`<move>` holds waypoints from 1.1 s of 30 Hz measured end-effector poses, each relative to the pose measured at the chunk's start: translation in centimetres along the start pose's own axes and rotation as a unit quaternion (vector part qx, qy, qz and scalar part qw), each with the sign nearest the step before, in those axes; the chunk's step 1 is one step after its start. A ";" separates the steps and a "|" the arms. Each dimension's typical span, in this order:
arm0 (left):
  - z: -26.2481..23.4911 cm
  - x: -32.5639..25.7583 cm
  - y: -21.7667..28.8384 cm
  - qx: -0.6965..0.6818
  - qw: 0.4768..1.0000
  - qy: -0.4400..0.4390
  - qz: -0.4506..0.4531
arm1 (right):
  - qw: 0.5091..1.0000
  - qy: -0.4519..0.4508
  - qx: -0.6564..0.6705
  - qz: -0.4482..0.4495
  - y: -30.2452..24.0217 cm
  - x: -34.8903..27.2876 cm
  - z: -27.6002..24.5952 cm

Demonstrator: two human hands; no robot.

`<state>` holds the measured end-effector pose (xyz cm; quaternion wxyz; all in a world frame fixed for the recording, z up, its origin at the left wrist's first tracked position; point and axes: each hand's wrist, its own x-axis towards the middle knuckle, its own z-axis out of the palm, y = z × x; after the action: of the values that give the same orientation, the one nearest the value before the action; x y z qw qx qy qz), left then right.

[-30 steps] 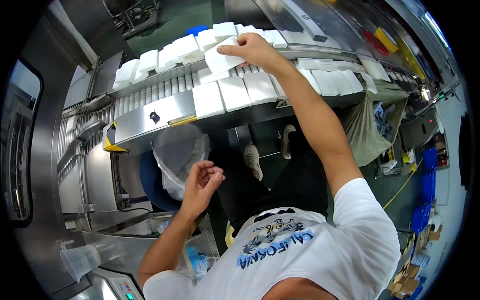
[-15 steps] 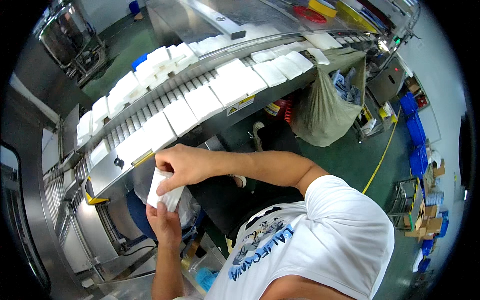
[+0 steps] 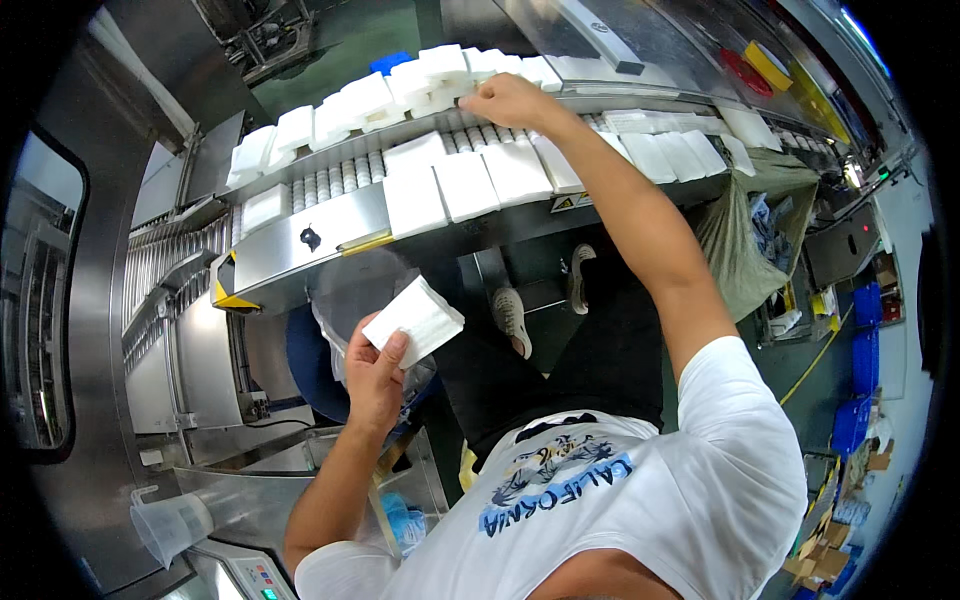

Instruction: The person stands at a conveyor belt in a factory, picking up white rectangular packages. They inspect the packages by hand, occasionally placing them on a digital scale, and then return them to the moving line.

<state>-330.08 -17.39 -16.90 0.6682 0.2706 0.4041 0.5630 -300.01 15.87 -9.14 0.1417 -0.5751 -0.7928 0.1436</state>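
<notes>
My left hand (image 3: 378, 385) is closed on a flat white packet (image 3: 415, 318), thumb on top, in front of my body. The packet looks layered along its edge. Stretched far forward, my right hand (image 3: 507, 101) hovers at the row of white packets (image 3: 368, 97) on the far side of the conveyor. Its fingers are curled together, and what is between them, if anything, I cannot make out. More white packets (image 3: 465, 187) lie side by side along the near ledge of the roller conveyor (image 3: 335, 183).
A clear-lined blue bin (image 3: 313, 360) stands below the conveyor's near edge. To the right hangs an open greenish sack (image 3: 740, 235). A scale (image 3: 245, 572) and a clear plastic jug (image 3: 170, 527) are at lower left. Yellow tape (image 3: 767, 65) lies at the far right.
My right hand has left the packet in my left hand and reached forward to the far row. My left hand still holds the packet, now farther right in view. The view has shifted.
</notes>
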 end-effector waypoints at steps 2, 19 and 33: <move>-0.2 -0.3 -0.1 0.005 1.000 0.002 0.005 | 0.990 -0.114 -0.009 0.076 -0.5 0.9 1.3; -0.8 -0.5 -0.3 0.050 0.999 -0.008 0.011 | 0.959 -0.020 0.222 0.176 6.5 -1.4 -3.4; 0.0 -0.2 -0.3 0.044 0.999 -0.027 0.003 | 0.993 0.096 -0.007 0.068 2.2 -0.9 1.7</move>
<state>-329.91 -17.65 -17.05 0.6647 0.3159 0.4098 0.5390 -298.47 15.56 -11.62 0.2033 -0.6399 -0.7353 0.0919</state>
